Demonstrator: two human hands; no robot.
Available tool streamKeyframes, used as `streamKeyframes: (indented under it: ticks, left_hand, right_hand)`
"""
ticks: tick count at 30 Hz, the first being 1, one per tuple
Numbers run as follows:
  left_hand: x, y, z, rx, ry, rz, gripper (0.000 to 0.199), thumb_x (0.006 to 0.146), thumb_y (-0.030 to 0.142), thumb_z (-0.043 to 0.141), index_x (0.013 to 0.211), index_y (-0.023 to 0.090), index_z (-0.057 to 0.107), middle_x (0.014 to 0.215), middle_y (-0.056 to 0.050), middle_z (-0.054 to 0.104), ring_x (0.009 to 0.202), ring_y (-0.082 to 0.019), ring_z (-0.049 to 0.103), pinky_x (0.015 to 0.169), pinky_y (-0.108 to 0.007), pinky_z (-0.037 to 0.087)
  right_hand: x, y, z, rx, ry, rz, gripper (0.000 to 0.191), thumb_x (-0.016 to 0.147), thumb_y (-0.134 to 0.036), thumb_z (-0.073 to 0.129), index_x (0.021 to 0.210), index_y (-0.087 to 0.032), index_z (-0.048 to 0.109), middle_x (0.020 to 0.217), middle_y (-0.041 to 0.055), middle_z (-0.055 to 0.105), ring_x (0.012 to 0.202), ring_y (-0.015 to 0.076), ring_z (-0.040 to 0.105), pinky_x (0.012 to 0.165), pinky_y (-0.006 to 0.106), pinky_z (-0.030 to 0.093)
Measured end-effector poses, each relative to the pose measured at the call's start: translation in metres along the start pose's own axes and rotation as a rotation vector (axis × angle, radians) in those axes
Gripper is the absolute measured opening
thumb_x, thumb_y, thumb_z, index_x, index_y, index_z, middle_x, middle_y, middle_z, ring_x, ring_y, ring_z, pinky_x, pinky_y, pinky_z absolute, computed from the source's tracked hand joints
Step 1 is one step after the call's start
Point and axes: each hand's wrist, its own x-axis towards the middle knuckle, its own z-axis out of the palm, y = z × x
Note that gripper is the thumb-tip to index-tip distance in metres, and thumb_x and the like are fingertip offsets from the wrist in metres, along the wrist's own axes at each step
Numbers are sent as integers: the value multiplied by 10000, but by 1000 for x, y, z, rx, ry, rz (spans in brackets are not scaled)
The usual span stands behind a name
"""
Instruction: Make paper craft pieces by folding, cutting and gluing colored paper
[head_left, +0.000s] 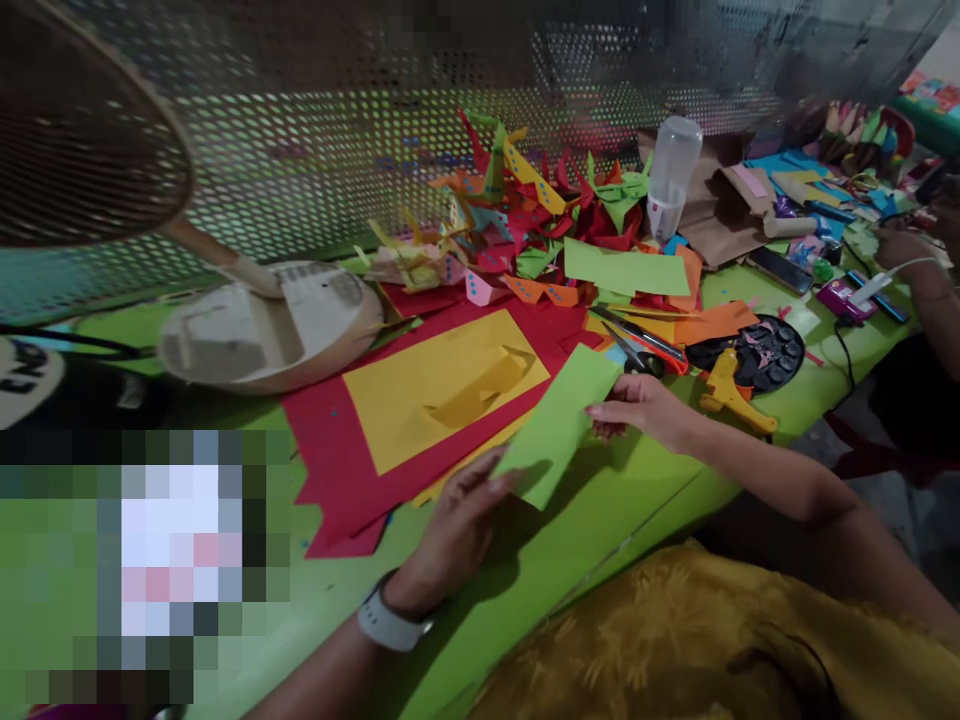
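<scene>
We hold the green strip (pixel 562 430) just to the right of the red paper (pixel 334 475), tilted above the surface (pixel 592 545), and from our view it covers part of the red paper's right edge. Both hands are closed on it. The left hand (pixel 465 510) has the near end, thumb on top and fingers tucked beneath, probably so the strip doesn't sag. The right hand (pixel 634 408) pinches the long edge toward the far end, thumb against fingertips; gripping only the margin leaves most of the strip's face in sight, which suits thin paper that would crease under a full fist.

The yellow sheet (pixel 390 405) lies on the red paper, with a folded yellow piece (pixel 487 390) on top of it. We'd guess the stack is laid flat there so that coloured paper is close to both hands. The scissors (pixel 636 355) lie to the right of the red paper, beyond the right hand; farther right, the glue gun (pixel 724 380) rests at the black tray (pixel 793 345). That side seems chosen for tools, within easy reach.

Behind the red paper, cut shapes (pixel 540 195) are heaped against the mesh (pixel 300 150), perhaps to free room in front. The lamp base (pixel 330 310) stands at the red paper's back left, the bottle (pixel 675 170) at its back right. Well to the right of the red paper is another person's hand (pixel 907 245); we cannot tell what it grips.
</scene>
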Motion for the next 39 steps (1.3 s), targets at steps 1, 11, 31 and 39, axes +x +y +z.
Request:
streamKeyframes:
  ticks: [1, 11, 31, 39]
  left_hand:
    - [1, 4, 0, -57, -30, 6, 503, 516, 576, 868, 872, 226, 812, 814, -78, 786, 710, -260, 724, 663, -360, 616]
    - [-4, 2, 15, 64, -29, -124, 396, 512, 376, 945, 819, 196, 772, 772, -39, 789, 608, -167, 701, 568, -237, 578]
    - [4, -2, 14, -188, 63, -114, 335, 467, 331, 970, 711, 215, 773, 727, 4, 783, 666, -119, 704, 635, -153, 562]
    - [5, -6, 11, -243, 134, -119, 313, 466, 316, 969, 660, 193, 756, 707, -1, 774, 631, -106, 684, 567, -145, 535]
  right_hand:
    - [1, -2, -2, -9, -42, 27, 327, 660, -424, 830, 709, -153, 654, 618, -32, 650, 546, 75, 580, 538, 206, 441]
    - [-4, -17, -3, -749, 94, -165, 183, 922, -343, 594, 910, -173, 658, 881, 40, 704, 758, 148, 651, 688, 276, 510]
    - [9, -33, -47, -1523, 360, 256, 242, 798, -325, 635, 963, -157, 689, 1001, 187, 710, 897, 344, 677, 690, 386, 478]
    - [-8, -28, -49, -1187, 441, 161, 118, 700, -277, 700, 727, -217, 601, 797, 95, 708, 762, 290, 685, 635, 362, 479]
